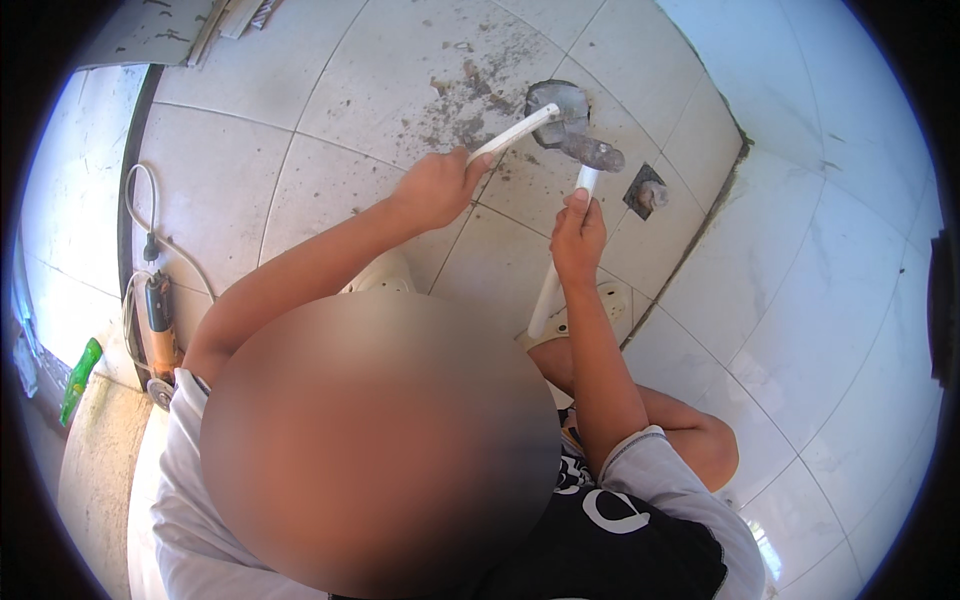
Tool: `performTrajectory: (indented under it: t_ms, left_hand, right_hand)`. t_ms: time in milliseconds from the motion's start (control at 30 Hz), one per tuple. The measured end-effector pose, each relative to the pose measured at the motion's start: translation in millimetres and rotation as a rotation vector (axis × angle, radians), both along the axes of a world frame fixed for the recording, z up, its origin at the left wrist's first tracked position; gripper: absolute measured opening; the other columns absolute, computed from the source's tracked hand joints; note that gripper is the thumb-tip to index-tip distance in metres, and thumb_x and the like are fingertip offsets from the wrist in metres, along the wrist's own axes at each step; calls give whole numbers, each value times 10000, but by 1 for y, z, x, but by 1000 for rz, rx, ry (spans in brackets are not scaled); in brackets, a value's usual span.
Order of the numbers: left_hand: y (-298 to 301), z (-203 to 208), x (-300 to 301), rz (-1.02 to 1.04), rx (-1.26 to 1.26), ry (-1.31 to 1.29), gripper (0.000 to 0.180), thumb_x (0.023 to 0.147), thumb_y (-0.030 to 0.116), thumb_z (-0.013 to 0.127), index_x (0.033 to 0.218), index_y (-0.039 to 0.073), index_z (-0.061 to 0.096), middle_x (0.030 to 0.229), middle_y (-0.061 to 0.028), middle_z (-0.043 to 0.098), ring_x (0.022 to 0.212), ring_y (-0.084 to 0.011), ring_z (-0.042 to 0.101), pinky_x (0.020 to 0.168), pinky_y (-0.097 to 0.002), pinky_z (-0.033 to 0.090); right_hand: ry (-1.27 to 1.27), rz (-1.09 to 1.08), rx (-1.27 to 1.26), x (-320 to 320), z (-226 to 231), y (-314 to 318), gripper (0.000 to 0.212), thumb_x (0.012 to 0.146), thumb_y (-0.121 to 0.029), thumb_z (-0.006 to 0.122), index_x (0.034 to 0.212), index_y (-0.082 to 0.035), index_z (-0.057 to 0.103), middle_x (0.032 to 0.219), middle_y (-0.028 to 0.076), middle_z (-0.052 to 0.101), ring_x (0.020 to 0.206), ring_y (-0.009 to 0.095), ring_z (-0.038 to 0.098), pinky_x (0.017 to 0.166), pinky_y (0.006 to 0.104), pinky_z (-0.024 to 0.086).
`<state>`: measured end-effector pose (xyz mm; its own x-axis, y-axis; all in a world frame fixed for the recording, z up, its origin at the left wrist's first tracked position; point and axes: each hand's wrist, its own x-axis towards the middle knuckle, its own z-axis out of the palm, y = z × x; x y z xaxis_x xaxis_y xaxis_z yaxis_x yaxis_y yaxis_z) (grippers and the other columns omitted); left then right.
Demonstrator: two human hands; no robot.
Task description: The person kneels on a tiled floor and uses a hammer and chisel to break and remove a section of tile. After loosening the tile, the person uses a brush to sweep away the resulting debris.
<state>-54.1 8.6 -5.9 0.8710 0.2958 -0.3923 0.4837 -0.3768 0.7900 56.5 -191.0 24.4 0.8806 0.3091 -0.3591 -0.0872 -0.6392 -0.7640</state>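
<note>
My left hand [438, 190] is closed around a white rod [515, 134], which slants up and to the right. The rod's far end lies over a rough, round opening [573, 102] broken in the floor tiles, with grey material inside. In my right hand [579, 240] is a hammer [600, 156] with a worn, dirty metal head and a long white handle. Its head hangs at the near right side of the opening, beside the rod and apart from its end. Whether the rod's tip touches the grey material I cannot tell.
Grey debris [470, 95] is scattered left of the opening. A square cut-out [645, 193] with a pale lump in it lies to the right. An angle grinder [160, 325] with its cord and a green object [80, 380] are at the far left. White tiled wall [800, 290] bounds the right.
</note>
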Motion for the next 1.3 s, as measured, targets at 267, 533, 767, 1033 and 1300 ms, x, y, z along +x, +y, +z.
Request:
performTrajectory:
  t_ms: [267, 533, 767, 1033, 1300]
  left_hand:
    - [-3, -2, 4, 68, -85, 79, 568, 1021, 446, 374, 853, -63, 561, 682, -306, 596, 721, -490, 609, 677, -536, 491]
    - [1, -1, 4, 60, -89, 71, 583, 1019, 464, 370, 895, -67, 576, 712, -310, 605, 750, -487, 615, 698, -535, 489]
    - [4, 0, 4, 43, -74, 60, 637, 1016, 498, 351, 863, -72, 592, 736, -317, 610, 784, -484, 620, 722, -527, 491]
    - [8, 5, 6, 14, -119, 120, 633, 1017, 491, 322, 906, -67, 599, 793, -312, 625, 827, -479, 614, 771, -519, 493]
    - [9, 4, 4, 28, -153, 143, 653, 1014, 510, 319, 911, -66, 608, 829, -313, 630, 865, -481, 609, 800, -514, 479]
  right_hand:
    - [-14, 38, 1, 3, 6, 2, 452, 1013, -458, 435, 900, -31, 529, 586, -16, 451, 472, 55, 418, 429, 224, 353]
    - [-30, 64, -15, 4, 5, 4, 465, 1018, -461, 417, 930, -18, 531, 579, -13, 445, 437, 54, 408, 393, 216, 347]
    - [1, 6, -24, 4, 8, 6, 454, 1003, -454, 475, 865, -27, 545, 583, -18, 471, 528, 63, 443, 500, 240, 361]
    - [-48, 51, -32, 6, 16, 19, 439, 1009, -429, 466, 826, -34, 525, 577, -4, 479, 520, 82, 457, 501, 261, 376]
    - [-208, 123, -11, 18, 17, 40, 438, 1011, -416, 458, 815, -31, 524, 593, 42, 536, 539, 132, 523, 530, 302, 419]
